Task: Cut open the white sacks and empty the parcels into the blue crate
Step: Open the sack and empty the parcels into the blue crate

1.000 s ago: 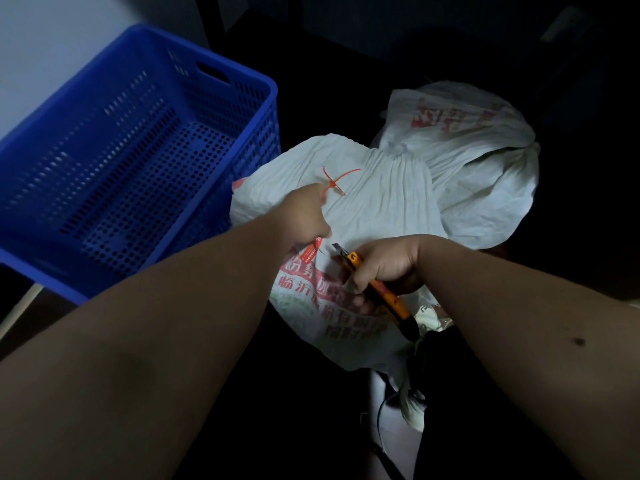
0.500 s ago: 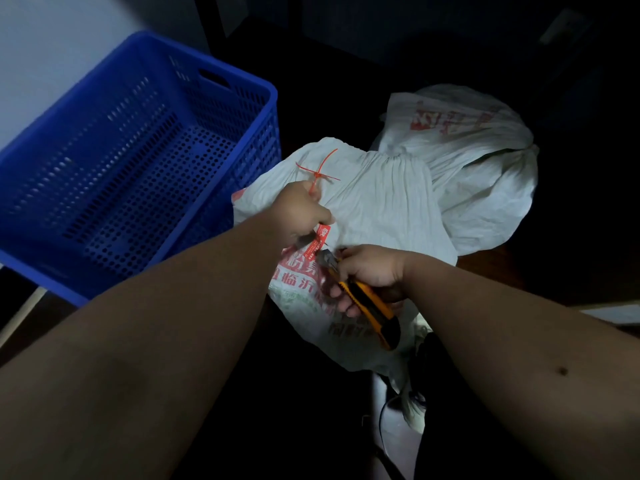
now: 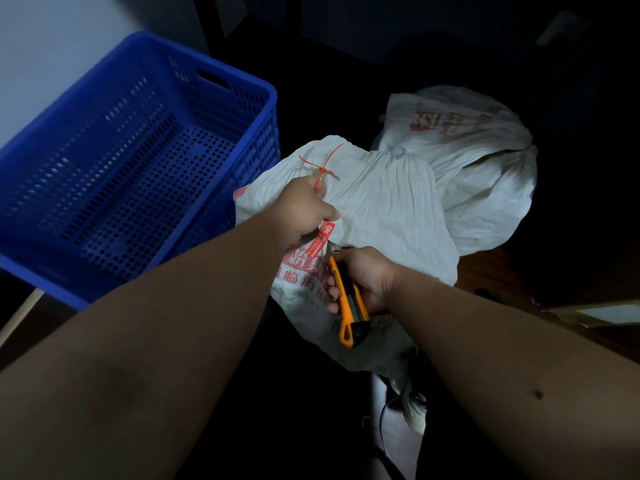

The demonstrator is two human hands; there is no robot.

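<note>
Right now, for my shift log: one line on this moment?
left hand grips near sack | right hand holds knife | crate empty

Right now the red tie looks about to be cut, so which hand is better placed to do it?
The right hand: it grips the orange utility knife, tip up near the red tie. The left hand pinches that tie on the near white sack.

right hand [image 3: 367, 278]: drawn in toward the left hand [image 3: 304, 209] | utility knife [image 3: 348, 299]: blade tip now just under the red tag [image 3: 325, 233], handle swung steeper | red zip tie [image 3: 322, 168]: raised, tail lifted clear of the near sack [image 3: 381, 202]
</note>
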